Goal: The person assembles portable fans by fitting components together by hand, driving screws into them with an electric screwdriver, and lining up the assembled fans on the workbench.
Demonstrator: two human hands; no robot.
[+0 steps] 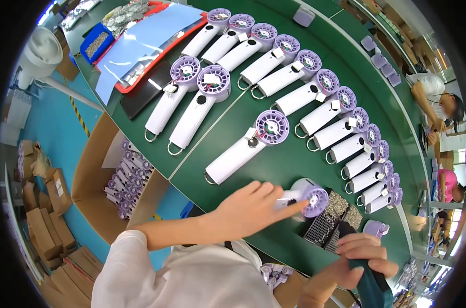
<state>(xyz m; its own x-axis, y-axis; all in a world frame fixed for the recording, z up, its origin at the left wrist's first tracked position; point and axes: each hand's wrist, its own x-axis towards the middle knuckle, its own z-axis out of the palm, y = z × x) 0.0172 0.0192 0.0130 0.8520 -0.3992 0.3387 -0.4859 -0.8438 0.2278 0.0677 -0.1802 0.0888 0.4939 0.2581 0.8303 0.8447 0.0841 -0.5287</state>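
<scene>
Honestly, the handheld fan (316, 201) in the left hand (256, 205), its fingers (290, 210) around it just left of the screws (337, 205), could drop among them if that grip loosens, the right hand (365, 256) gripping a power screwdriver (375, 288).

Smooth plastic fan (307, 189), shiny metal screws (337, 205)

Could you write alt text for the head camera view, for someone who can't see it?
A person's left hand holds a small purple and white fan while the right hand grips a dark tool beside a black tray of small metal parts. More fans lie in a long row across the green table.
</scene>
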